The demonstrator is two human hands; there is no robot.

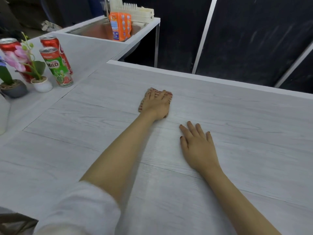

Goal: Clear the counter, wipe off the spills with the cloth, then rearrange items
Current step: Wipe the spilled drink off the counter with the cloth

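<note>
My left hand (156, 104) lies flat on a small red-checked cloth (142, 106), pressing it onto the pale wood-grain counter (84, 133) near the middle. Only the cloth's edges show around my fingers. My right hand (197, 146) rests palm down on the counter just right of it, fingers spread, holding nothing. At the left stand a green Milo can (57, 67), a red can (52, 43) behind it and another red can (8, 45) partly hidden by flowers.
Two small potted artificial flowers (41, 83) (13, 89) stand at the left edge beside a white container (4, 114). Behind is a sink (101, 29) holding an orange packet (120, 26), with a cream dish rack (140, 12). The counter's far edge drops to a dark floor.
</note>
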